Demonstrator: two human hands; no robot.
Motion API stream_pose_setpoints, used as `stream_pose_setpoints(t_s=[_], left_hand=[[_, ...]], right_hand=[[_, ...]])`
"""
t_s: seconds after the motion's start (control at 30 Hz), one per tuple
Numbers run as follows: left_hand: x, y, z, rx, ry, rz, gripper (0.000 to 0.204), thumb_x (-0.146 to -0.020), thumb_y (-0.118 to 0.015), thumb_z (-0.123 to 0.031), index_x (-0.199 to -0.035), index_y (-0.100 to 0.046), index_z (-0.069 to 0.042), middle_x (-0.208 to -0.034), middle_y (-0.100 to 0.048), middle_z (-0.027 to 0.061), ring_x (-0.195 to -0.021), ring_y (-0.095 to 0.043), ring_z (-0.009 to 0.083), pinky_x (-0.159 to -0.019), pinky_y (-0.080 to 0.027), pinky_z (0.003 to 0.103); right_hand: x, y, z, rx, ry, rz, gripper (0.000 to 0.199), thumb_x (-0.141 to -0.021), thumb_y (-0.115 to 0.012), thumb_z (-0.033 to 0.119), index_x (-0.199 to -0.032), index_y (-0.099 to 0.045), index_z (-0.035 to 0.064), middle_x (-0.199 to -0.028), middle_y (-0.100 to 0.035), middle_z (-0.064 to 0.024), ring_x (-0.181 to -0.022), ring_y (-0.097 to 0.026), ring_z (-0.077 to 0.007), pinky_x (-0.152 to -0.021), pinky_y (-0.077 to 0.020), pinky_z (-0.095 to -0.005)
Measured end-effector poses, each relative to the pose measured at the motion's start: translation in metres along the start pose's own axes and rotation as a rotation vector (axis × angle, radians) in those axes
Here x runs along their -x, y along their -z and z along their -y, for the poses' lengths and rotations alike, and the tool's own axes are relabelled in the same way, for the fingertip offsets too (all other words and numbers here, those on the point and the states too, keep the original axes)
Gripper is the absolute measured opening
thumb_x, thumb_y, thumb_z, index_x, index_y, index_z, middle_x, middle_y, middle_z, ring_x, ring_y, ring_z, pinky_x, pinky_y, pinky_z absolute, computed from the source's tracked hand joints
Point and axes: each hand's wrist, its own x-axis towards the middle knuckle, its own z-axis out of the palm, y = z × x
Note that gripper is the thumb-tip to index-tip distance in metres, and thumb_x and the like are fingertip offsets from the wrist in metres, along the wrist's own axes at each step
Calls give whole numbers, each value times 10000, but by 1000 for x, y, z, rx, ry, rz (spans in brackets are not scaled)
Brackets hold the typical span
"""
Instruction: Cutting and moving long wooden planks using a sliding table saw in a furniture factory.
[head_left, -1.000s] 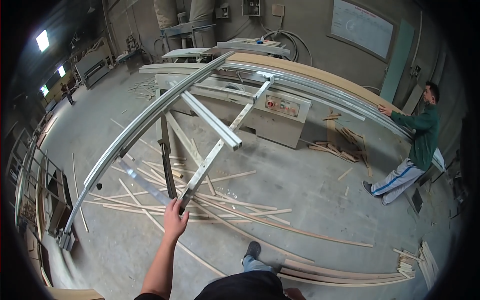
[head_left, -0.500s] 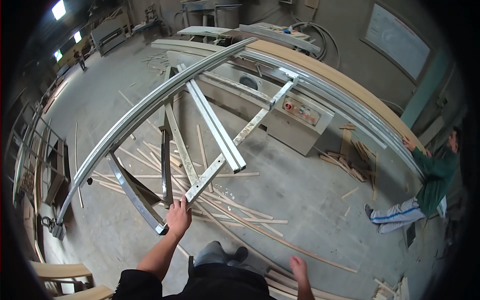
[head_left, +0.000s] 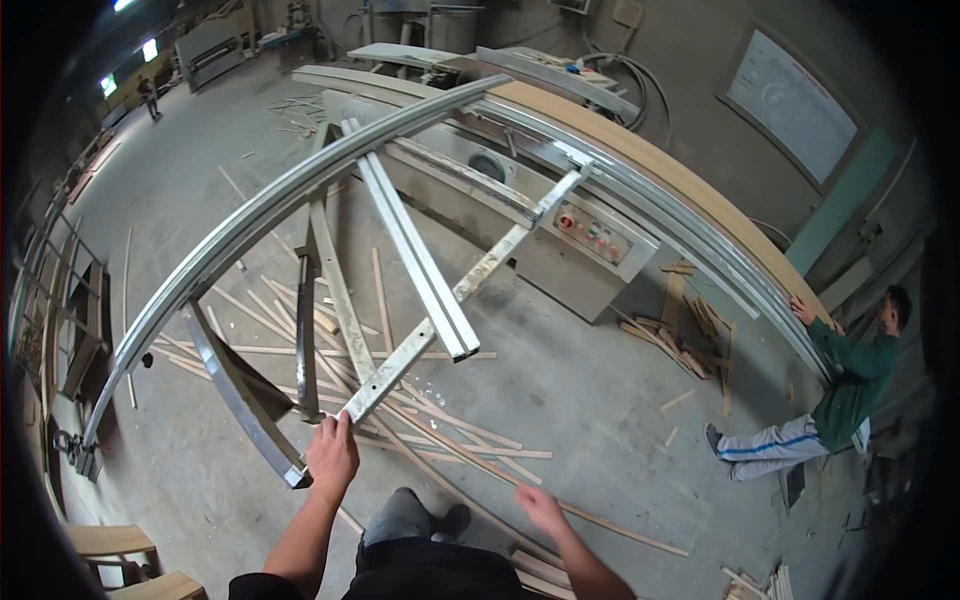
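My left hand (head_left: 332, 458) is closed around the near end of a scuffed white metal support arm (head_left: 395, 365), part of a sliding table saw's outrigger frame. A long silver rail (head_left: 235, 232) curves across the frame from lower left to the top. A pale aluminium bar (head_left: 415, 265) slants over the support arm. Beside my left hand, a curved grey metal leg (head_left: 240, 395) and a dark upright bar (head_left: 305, 340) come down. My right hand (head_left: 542, 508) hangs in the air at lower middle, fingers curled in, with nothing seen in it.
The saw cabinet (head_left: 575, 265) with its control panel stands beyond the frame. At the right, a person in a green top (head_left: 860, 370) has hands on a long wooden board (head_left: 640, 150) lying on the saw. Loose wood strips (head_left: 470, 430) litter the floor, and a scrap pile (head_left: 680, 335) lies near the cabinet.
The view has shifted, so the frame sits a little further left. My right hand has moved in toward the middle and up. My left hand keeps its hold on the support arm.
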Motion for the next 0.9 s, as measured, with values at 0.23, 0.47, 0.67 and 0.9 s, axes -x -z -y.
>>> stream_pose_setpoints(t_s=[0.23,0.47,0.67,0.9], left_hand=[[-101,-8,-15,105,26,-39,396,-747,-629,-160,-1128,-551,-83,-1016,-568,127,-854,-581,309,-680,-482,397],[-290,-32,-118,298,419,259,228,-799,-629,-295,-841,-707,-85,-854,-658,148,-745,-639,315,-668,-496,392],[-538,-67,-392,351,180,-74,326,-887,-580,-335,-1018,-682,-54,-975,-673,154,-870,-649,290,-738,-501,355],[-847,-175,-929,614,115,-190,334,-902,-588,-200,-1138,-588,37,-1049,-629,207,-945,-620,293,-802,-499,351]], right_hand=[[-214,104,173,27,239,-50,399,-876,-604,281,-1166,-582,8,-1069,-644,-157,-1000,-618,-242,-868,-474,-320],[-372,311,207,85,216,-107,404,-863,-608,306,-1158,-595,30,-1146,-605,-170,-1038,-599,-275,-880,-475,-350],[-579,579,95,19,170,-245,406,-863,-607,312,-1154,-594,28,-1141,-604,-176,-1037,-598,-284,-884,-479,-356],[-868,1094,-13,-12,196,-302,389,-861,-607,311,-1134,-605,34,-1147,-601,-160,-1059,-578,-304,-908,-458,-358]])
